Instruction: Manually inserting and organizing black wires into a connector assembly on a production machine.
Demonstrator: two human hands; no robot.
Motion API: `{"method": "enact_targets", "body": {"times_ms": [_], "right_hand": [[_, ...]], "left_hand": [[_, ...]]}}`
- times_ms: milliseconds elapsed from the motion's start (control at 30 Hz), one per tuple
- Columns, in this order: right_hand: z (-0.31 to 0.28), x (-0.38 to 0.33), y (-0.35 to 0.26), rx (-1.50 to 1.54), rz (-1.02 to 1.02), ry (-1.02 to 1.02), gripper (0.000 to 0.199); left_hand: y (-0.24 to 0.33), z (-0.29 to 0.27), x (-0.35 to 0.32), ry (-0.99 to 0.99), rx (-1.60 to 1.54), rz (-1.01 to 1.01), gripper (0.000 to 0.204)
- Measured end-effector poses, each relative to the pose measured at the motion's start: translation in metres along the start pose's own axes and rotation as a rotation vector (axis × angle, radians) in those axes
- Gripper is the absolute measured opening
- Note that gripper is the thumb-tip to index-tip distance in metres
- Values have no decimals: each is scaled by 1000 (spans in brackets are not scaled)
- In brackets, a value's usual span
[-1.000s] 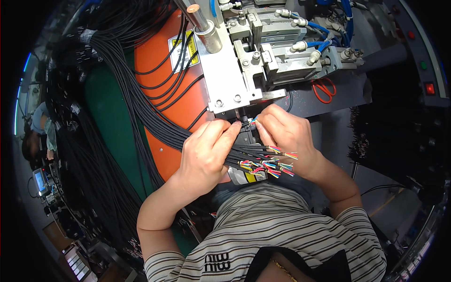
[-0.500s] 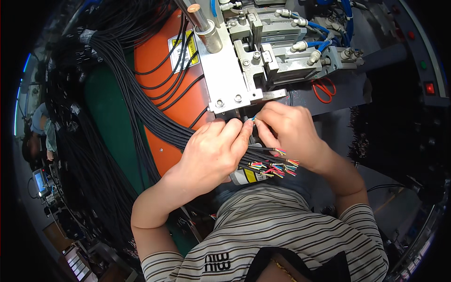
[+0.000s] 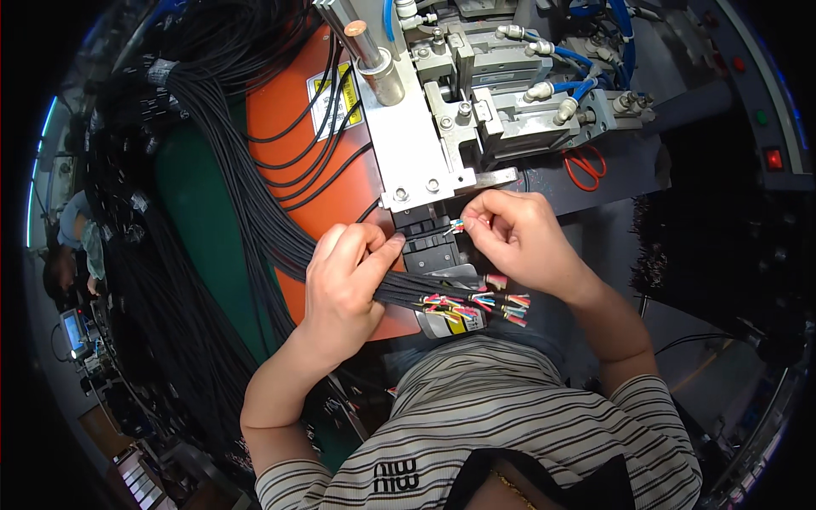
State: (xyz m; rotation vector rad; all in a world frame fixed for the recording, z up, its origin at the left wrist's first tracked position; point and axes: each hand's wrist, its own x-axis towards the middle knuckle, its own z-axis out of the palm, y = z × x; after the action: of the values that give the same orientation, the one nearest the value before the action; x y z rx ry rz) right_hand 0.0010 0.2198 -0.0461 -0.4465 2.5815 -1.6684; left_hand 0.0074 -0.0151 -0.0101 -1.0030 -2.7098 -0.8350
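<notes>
My left hand (image 3: 344, 285) is closed, thumb and forefinger pinching a thin black cable at the edge of a black slotted block (image 3: 432, 255). Beneath its fingers passes a bundle of black cables (image 3: 399, 289), whose stripped ends fan out in red, yellow, blue and white. My right hand (image 3: 529, 246) pinches the small coloured wire ends (image 3: 458, 226) of a single cable just past the block. That cable seems to lie across the block between both hands. The metal press plate (image 3: 412, 161) stands directly beyond them.
Pneumatic cylinders (image 3: 527, 123) with blue hoses fill the far right. Red-handled scissors or a red loop (image 3: 585, 167) lies on the grey surface. Black cables hang over the orange plate (image 3: 293, 217) at left. Lit buttons (image 3: 773, 159) sit on a far-right panel. Another person (image 3: 76, 225) is at far left.
My left hand has drawn back to the left and nearer me, uncovering the black block. The cable bundle shifted left with it. My right hand stays near the wire ends, fingers slightly turned.
</notes>
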Motion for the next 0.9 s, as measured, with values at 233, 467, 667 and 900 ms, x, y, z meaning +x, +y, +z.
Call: {"method": "enact_targets", "body": {"times_ms": [233, 467, 667, 900], "right_hand": [[-6, -9, -10, 305, -244, -83, 24], [9, -22, -34, 928, 322, 59, 17], [16, -21, -16, 46, -221, 200, 16], [11, -14, -17, 300, -138, 168, 14]], "left_hand": [[-5, 4, -2, 45, 98, 1, 50], [15, 3, 7, 19, -81, 94, 46], [16, 12, 14, 150, -97, 169, 14], [10, 16, 14, 118, -189, 151, 15]]}}
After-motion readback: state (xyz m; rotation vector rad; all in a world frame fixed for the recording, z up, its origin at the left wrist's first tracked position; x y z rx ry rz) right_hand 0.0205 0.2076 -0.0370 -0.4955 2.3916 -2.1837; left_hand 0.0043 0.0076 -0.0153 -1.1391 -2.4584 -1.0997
